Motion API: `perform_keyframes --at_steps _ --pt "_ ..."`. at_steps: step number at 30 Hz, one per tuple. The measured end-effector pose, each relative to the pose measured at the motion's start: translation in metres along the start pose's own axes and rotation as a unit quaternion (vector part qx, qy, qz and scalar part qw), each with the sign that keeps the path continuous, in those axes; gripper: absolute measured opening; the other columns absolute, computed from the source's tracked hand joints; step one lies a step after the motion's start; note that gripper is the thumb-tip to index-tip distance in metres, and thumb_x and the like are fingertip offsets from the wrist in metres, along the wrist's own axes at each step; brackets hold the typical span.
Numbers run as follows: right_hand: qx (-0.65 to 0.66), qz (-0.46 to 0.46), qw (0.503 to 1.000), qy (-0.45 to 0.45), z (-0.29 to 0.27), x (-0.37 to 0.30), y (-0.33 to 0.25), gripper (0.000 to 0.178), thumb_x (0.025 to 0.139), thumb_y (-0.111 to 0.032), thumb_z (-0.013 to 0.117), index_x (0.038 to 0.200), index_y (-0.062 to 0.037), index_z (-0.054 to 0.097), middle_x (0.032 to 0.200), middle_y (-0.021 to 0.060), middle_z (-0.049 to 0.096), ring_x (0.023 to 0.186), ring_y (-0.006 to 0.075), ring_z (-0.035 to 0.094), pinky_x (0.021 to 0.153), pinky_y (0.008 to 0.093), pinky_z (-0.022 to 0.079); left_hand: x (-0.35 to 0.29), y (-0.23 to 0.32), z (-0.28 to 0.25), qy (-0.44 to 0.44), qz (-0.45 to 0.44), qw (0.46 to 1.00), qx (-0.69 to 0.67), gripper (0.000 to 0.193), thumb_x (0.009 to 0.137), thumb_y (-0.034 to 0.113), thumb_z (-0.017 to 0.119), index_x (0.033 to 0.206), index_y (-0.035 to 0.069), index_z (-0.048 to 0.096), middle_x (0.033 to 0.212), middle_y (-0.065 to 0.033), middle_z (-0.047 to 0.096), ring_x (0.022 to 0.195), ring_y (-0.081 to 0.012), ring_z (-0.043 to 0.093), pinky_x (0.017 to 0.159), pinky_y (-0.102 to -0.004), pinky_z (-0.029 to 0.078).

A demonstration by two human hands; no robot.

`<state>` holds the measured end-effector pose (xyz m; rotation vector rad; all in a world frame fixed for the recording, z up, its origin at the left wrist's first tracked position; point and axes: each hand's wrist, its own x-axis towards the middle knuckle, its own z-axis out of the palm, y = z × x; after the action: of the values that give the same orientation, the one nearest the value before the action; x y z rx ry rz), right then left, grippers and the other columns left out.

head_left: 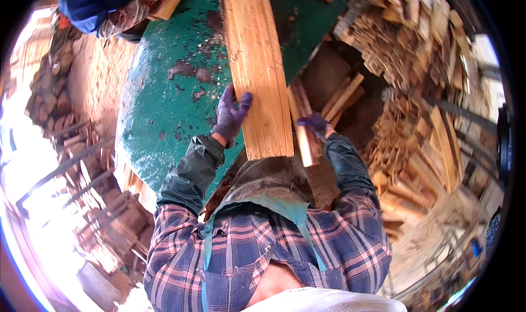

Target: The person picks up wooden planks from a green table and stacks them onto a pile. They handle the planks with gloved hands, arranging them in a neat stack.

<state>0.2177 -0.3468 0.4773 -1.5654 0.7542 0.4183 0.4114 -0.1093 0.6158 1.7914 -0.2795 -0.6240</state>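
1. Hands: they are apart. The left hand (232,112), in a purple glove, grips the left edge of a wide wooden board (260,71), thumb over its upper face; how far the fingers reach beneath is hidden. The right hand (315,124), gloved alike, is closed around a narrow wooden strip (303,139).
2. Board: it extends lengthwise over the green desk (148,109), its near end past the desk's edge and above the wearer's apron (296,210). Whether it lies flat there or is partly lifted, I cannot tell.
3. Strip: it is just beside the board's right edge, near the board's lower end and roughly alongside it.
4. Surroundings: loose wood pieces (344,99) lie beyond the right hand, with a large wood stack (405,52) farther right. Another person (96,8) is at the upper left, by the desk.
5. Step in hand: judging by the grips, the two pieces are being handled separately, the board steadied while the strip is managed beside it.
6. Next move: it would seem to call for a firm left grip and keeping the strip clear of the board's edge.
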Motion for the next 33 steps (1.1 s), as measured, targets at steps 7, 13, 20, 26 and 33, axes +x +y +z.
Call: perform_keyframes --at_steps 7,13,20,26,33 --pt "0.277 -0.113 0.944 0.139 -0.013 0.034 -0.079 0.021 0.098 -0.014 0.065 0.114 -0.001 0.069 0.115 0.0074 0.07 0.106 0.0176 0.064 0.091 0.0303 0.052 0.004 0.001 -0.006 0.023 0.058 0.998 -0.01 0.062 0.093 0.034 0.072 0.138 -0.002 0.05 0.125 -0.0158 0.065 0.118 -0.0242 0.062 0.103 -0.0392 0.048" --pt "0.041 -0.337 0.907 0.248 0.029 0.027 -0.205 0.048 0.091 -0.018 0.076 0.131 0.0001 0.057 0.127 0.0131 0.063 0.113 0.021 0.061 0.098 0.0347 0.048 -0.012 0.005 -0.015 -0.009 0.05 0.995 -0.089 0.058 0.094 0.035 0.07 0.135 -0.002 0.054 0.13 -0.0181 0.063 0.12 -0.0274 0.061 0.103 -0.0408 0.048" --pt "0.031 -0.362 0.927 0.095 0.077 0.024 -0.248 0.066 0.084 -0.023 0.083 0.137 0.0009 0.05 0.124 0.011 0.061 0.109 0.0205 0.058 0.098 0.0354 0.048 -0.097 -0.08 -0.132 0.225 0.028 0.963 -0.144 0.026 0.101 0.013 0.06 0.124 0.003 0.065 0.116 -0.0044 0.068 0.105 -0.0112 0.061 0.093 -0.0266 0.05" --pt "-0.126 -0.383 0.915 -0.003 0.218 0.046 -0.258 0.062 0.088 -0.03 0.08 0.133 0.0018 0.053 0.123 0.0125 0.063 0.11 0.0217 0.06 0.098 0.0365 0.048 -0.196 -0.144 -0.248 0.37 0.028 0.918 -0.141 0.022 0.101 0.01 0.059 0.121 0.003 0.067 0.112 -0.0033 0.07 0.101 -0.0099 0.063 0.089 -0.0258 0.051" --pt "-0.223 -0.399 0.877 -0.147 0.446 -0.012 -0.241 0.069 0.088 -0.031 0.08 0.138 0.0034 0.047 0.125 0.0156 0.06 0.112 0.0249 0.059 0.098 0.0376 0.048 -0.342 -0.23 -0.407 0.667 -0.014 0.734 0.125 0.046 0.086 0.029 0.074 0.125 0.005 0.063 0.119 -0.0191 0.066 0.111 -0.0364 0.062 0.097 -0.0449 0.049"
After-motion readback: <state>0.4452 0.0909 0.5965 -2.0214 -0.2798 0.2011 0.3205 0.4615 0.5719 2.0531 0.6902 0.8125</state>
